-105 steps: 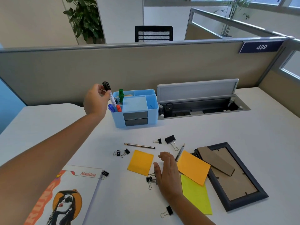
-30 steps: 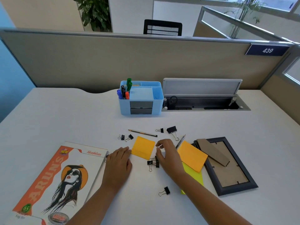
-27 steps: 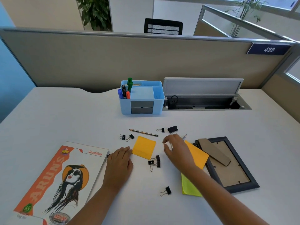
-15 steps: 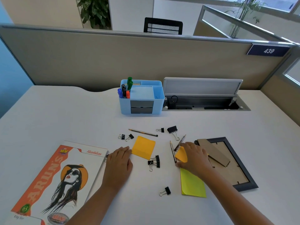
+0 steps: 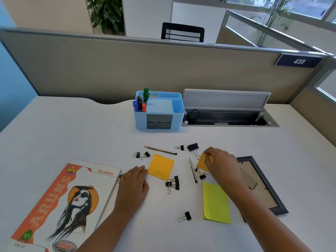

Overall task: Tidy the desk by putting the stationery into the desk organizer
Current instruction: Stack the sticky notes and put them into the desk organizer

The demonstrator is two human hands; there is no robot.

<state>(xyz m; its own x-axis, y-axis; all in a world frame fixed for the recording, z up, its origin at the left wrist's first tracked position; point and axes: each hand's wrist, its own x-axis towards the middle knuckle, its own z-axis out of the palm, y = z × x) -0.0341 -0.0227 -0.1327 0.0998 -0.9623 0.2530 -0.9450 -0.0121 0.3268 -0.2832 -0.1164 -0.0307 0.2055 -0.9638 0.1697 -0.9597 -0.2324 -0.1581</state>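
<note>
Gripping orange sticky-note pad (image 5: pixel 202 163), right hand (image 5: pixel 221 165) fingers curled round it, well in front of light-blue plastic desk organizer (image 5: pixel 158 113); left hand (image 5: pixel 133 182) flat, fingers straight.

organizer (image 5: pixel 158 113) behind pencils (image 5: pixel 161 150) | notebook (image 5: pixel 61 202) left | frame (image 5: pixel 261 184) right | markers (image 5: pixel 141 103) in organizer

I am sitting in an open-plan office. My white desk (image 5: pixel 72 128) is closed in by a beige fabric cubicle partition with a grey metal rail (image 5: pixel 127 66), and a dark blue number plate reading 439 (image 5: pixel 299 61) hangs on it. A grey flip-up cable hatch (image 5: pixel 225 100) is set into the desktop. Beyond the partition I see a black mesh office chair (image 5: pixel 182 32), more glazed dividers (image 5: pixel 254 28) and a leafy potted plant (image 5: pixel 105 13).
</note>
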